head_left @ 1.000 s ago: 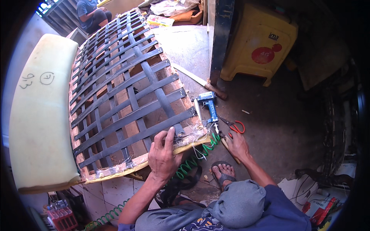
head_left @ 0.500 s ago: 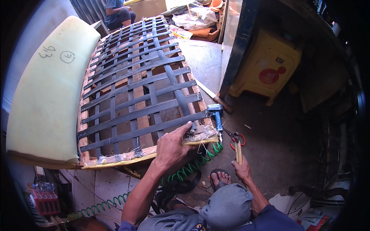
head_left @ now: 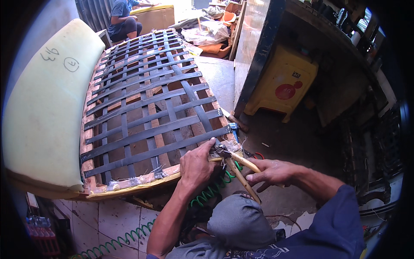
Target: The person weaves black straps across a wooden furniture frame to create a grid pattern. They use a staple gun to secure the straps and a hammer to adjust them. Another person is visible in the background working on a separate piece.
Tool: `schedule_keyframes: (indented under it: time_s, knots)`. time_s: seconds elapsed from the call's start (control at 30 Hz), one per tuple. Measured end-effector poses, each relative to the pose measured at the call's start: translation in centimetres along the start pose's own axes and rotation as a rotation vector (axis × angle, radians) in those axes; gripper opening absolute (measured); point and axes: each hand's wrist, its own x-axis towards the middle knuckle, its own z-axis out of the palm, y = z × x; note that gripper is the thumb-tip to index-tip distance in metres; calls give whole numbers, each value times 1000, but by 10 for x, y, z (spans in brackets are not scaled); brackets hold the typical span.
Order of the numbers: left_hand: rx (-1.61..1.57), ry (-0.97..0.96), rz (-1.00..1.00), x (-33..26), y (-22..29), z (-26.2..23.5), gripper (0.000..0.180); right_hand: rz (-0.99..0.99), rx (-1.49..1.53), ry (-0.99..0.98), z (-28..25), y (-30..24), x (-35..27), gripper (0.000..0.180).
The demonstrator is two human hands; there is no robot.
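Note:
A wooden seat frame (head_left: 87,125) woven with black elastic straps (head_left: 157,144) lies tilted before me. My left hand (head_left: 196,164) is closed at its near right corner, fingertips on a short black strap end (head_left: 217,141). My right hand (head_left: 274,172) grips a pair of pincers (head_left: 242,162) with yellowish handles spread apart. The pincers' dark jaws are at the frame corner, close beside my left fingertips; exactly what they bite on cannot be made out. A blue air stapler (head_left: 234,128) stands behind the corner, mostly hidden. Red-handled scissors (head_left: 258,155) show partly behind the pincers.
A large pale foam cushion (head_left: 51,108) leans along the frame's left side. A green coiled air hose (head_left: 138,231) runs below the frame. A hammer (head_left: 235,120) lies beyond the corner, and a yellow plastic stool (head_left: 280,86) stands right. Another person (head_left: 123,21) sits at the back.
My right hand has risen from low on the right to the frame corner, bringing the pincers there with their handles opened. My left hand stays at the corner.

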Motion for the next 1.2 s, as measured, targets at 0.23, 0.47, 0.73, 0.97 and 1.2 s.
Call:
schedule_keyframes:
  time_s: [0.23, 0.47, 0.73, 0.97, 1.2]
  knots:
    - [-10, 18, 8, 0, -1, 2, 63, 168, -107, -66, -16, -58, -13, 67]
    - [35, 46, 4, 5, -7, 12, 64, 220, -206, -86, -30, -79, -6, 72]
    - [43, 77, 80, 4, -10, 15, 70, 72, 33, 64, -10, -18, 14, 45]
    - [164, 11, 105, 2, -11, 12, 94, -110, 43, 414, 77, 62, 21, 32]
    - [262, -57, 143, 1, -18, 13, 89, -197, -124, 575, 122, 117, 31, 41]
